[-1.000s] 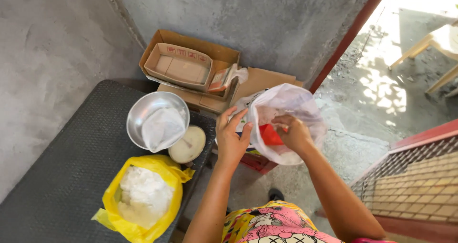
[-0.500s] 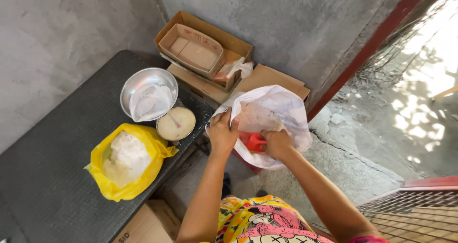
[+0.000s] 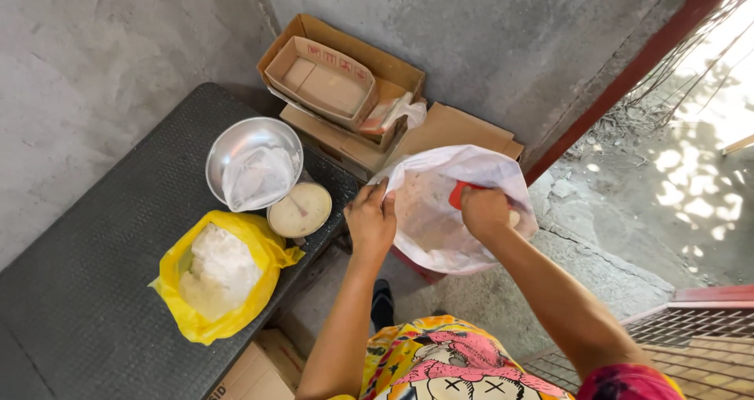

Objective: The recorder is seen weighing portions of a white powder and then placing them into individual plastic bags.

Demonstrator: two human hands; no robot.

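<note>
left hand is pinching the white bag's near rim, holding it open | right hand is reaching inside, fist closed around a red scoop | bag is hanging just beside the dark table

- Single view, from a camera worn on the person's head, looking steeply down.
- It faces a grey concrete wall, with the dark textured table at frame left and a sunlit doorway at right.
- Range is close: both forearms enter from the bottom edge, near frame centre.
- No second view; nothing is shared.
</note>
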